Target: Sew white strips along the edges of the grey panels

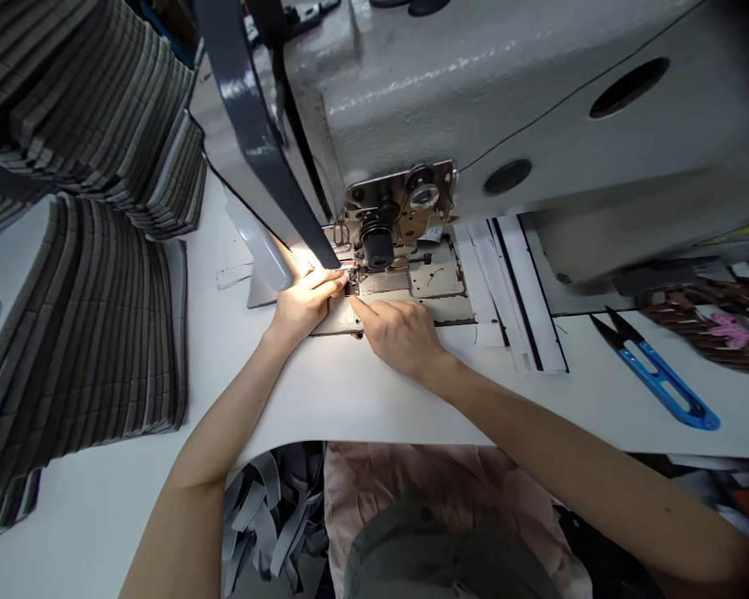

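Observation:
A grey sewing machine (449,91) fills the top of the view, its needle area lit by a lamp. Just left of the presser foot (351,279), my left hand (305,304) presses its closed fingers down on a flat grey fabric piece (260,289), largely covered by the hand and machine. My right hand (403,337) rests in front of the needle plate (384,283). Its index fingertip reaches to a small dark edge at the foot, while the other fingers curl under. What those fingers hold, if anything, is hidden.
Tall stacks of grey quilted pieces (100,316) stand at the left. White strips with black lines (518,291) lie right of the needle plate. Blue thread snips (662,378) and a brown hair clip (705,329) lie farther right. Grey strips (275,507) hang below the table edge.

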The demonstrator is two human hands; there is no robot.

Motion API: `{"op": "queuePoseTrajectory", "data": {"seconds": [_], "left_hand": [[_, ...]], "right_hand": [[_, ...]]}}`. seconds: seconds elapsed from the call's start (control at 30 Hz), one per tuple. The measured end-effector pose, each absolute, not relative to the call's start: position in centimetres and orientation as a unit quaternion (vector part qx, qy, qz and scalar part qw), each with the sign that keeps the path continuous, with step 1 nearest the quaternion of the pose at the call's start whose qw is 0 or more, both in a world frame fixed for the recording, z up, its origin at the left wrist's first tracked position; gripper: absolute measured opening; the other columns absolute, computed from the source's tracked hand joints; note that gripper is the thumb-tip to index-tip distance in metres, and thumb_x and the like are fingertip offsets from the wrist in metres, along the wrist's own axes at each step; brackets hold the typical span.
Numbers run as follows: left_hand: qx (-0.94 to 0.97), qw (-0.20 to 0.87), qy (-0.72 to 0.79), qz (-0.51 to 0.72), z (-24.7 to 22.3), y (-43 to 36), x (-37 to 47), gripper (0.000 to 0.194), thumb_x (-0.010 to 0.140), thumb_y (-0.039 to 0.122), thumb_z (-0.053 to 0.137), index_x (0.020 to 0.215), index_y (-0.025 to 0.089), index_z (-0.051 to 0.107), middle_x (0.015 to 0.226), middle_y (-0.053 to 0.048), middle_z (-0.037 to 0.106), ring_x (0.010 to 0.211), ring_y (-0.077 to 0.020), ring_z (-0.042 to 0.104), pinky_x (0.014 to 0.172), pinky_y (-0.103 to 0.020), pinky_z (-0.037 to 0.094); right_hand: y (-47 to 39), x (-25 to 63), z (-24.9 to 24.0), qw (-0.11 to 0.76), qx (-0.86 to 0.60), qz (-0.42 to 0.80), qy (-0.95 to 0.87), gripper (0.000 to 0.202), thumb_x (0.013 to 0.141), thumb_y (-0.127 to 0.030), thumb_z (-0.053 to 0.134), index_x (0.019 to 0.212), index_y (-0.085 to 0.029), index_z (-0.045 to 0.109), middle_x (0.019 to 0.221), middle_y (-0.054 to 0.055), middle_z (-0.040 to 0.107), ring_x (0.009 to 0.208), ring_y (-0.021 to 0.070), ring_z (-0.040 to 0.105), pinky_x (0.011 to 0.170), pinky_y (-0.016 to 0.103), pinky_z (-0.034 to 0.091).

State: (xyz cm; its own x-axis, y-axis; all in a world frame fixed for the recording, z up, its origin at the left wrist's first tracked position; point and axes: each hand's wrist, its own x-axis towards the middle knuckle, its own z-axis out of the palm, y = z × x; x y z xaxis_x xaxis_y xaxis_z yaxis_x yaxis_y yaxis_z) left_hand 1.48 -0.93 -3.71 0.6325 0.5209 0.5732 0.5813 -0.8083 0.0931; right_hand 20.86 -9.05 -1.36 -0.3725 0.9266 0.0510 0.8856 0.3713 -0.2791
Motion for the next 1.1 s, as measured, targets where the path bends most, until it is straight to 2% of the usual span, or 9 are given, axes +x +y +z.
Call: {"op": "queuePoseTrajectory", "data": {"seconds": [0.3,0.73,0.9,1.0,1.1], "left_hand": [[-0.906,0.041,-0.295,-0.301,-3.7,-0.6,1.4,0.028,0.093,0.004,0.049,0.097,0.018,0.073,0.107,-0.004,0.077,0.096,-0.0165,0.072,0.081,-0.028,0.057],[-0.906,0.059,-0.302,-0.29,-3.1,-0.9,1.7,0.03,0.096,0.012,0.046,0.09,0.021,0.074,0.095,-0.002,0.078,0.097,-0.0153,0.072,0.088,-0.029,0.055],[-0.894,0.047,-0.332,-0.298,-3.3,-1.1,1.9,0.031,0.094,0.011,0.044,0.088,0.019,0.074,0.099,-0.005,0.078,0.099,-0.0173,0.072,0.09,-0.031,0.055],[-0.88,0.014,-0.396,-0.262,-3.2,-1.3,1.5,0.034,0.088,0.007,0.043,0.099,0.018,0.073,0.109,-0.007,0.075,0.109,-0.0212,0.068,0.098,-0.035,0.052],[-0.838,0.005,-0.506,-0.205,-2.7,-1.3,0.9,0.043,0.081,0.006,0.045,0.117,0.016,0.067,0.122,-0.014,0.068,0.121,-0.0309,0.059,0.106,-0.047,0.045]], "right_hand": [[-9.1,20.9,-1.3,0.098,-0.55,0.105,-0.823,0.043,0.093,-0.009,0.039,0.127,-0.019,0.064,0.078,0.006,0.068,0.07,0.0171,0.058,0.061,0.033,0.022],[-9.0,20.9,-1.1,0.095,-0.554,0.117,-0.819,0.038,0.093,-0.01,0.039,0.118,-0.021,0.065,0.081,0.005,0.069,0.071,0.0178,0.057,0.06,0.034,0.018],[-9.1,20.9,-1.1,0.1,-0.554,0.122,-0.817,0.036,0.092,-0.011,0.04,0.117,-0.02,0.065,0.081,0.007,0.069,0.072,0.0184,0.058,0.06,0.034,0.017],[-9.2,21.0,-1.2,0.107,-0.552,0.13,-0.817,0.037,0.092,-0.01,0.04,0.117,-0.019,0.066,0.082,0.008,0.069,0.075,0.0196,0.059,0.06,0.034,0.018],[-9.2,20.9,-1.3,0.119,-0.54,0.151,-0.819,0.036,0.092,-0.008,0.038,0.115,-0.016,0.066,0.088,0.01,0.07,0.078,0.0213,0.06,0.062,0.034,0.022]]}}
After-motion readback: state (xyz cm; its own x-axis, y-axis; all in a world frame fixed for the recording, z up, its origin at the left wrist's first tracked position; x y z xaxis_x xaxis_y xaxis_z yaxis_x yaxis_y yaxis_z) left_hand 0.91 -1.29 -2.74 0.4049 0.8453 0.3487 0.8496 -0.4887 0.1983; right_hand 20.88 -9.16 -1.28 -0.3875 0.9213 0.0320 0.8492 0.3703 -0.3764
